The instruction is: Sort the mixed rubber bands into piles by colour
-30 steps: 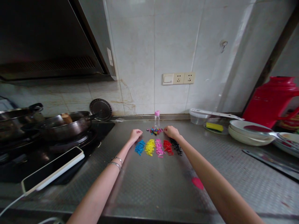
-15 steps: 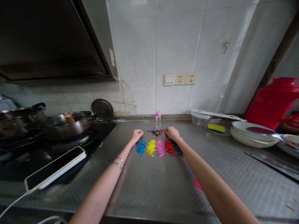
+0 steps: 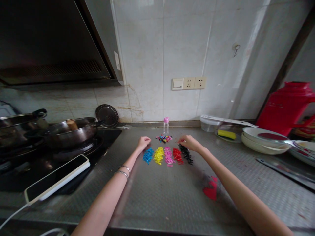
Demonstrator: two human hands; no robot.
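Two slim, silvery bracelets (image 3: pixel 123 172), close beside each other, ring the person's left forearm (image 3: pixel 105 196), curved and shining! Left hand (image 3: pixel 143 143) bare, right hand (image 3: pixel 190 143) bare, and the right forearm (image 3: pixel 228 180) bare, too!

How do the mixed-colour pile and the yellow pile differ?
The mixed pile combines several colours; the yellow pile is one colour.
The mixed pile lies closer to the bottle; the yellow pile lies nearer the person.
The mixed pile spreads sideways; the yellow pile runs front to back.
Both are small pieces on the counter.
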